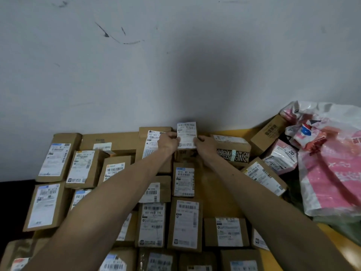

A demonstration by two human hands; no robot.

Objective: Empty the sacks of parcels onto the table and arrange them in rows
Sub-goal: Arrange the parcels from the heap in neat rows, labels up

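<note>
Several brown cardboard parcels with white shipping labels lie in rough rows on a yellow table (218, 194). Both arms reach to the far edge by the wall. My left hand (168, 142) and my right hand (205, 145) grip the two sides of a small parcel with a white label (187, 133), held upright at the back of the middle row. Below it lies a labelled box (183, 181).
A heap of pink and white plastic mailer bags (330, 169) sits at the right, with boxes (268, 133) leaning against it. A box with black patterned tape (232, 151) lies right of my hands. The grey wall (175, 65) closes the far side. Bare yellow table shows right of the middle row.
</note>
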